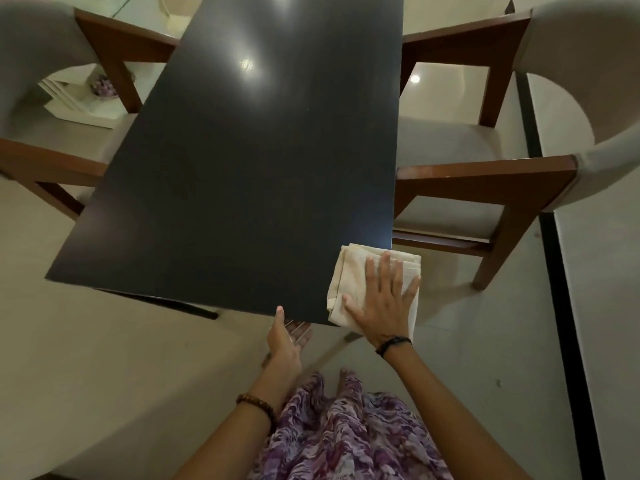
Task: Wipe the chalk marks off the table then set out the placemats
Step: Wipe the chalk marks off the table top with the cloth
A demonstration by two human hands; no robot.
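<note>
Cloth (349, 282), cream and folded, lies on the near right corner of the table (242, 161), and its right side hangs past the table's edge. The right hand (382, 299) presses flat on it, fingers straight and spread, palm down (a dark band circles that wrist). The left hand (287, 336) sits at the near edge just left of the cloth, palm up and fingers relaxed under the rim, thumb tip touching the top; it holds nothing. A bead bracelet (256, 405) rings the left forearm. Outward from the hands, the dark tabletop runs away from the person, glossy, with a lamp glare toward its far end; chalk marks are hard to make out, perhaps a faint speck near the middle. A wooden chair (485, 174) with a grey seat stands on each side. A purple patterned skirt (346, 438) fills the bottom of the view.
</note>
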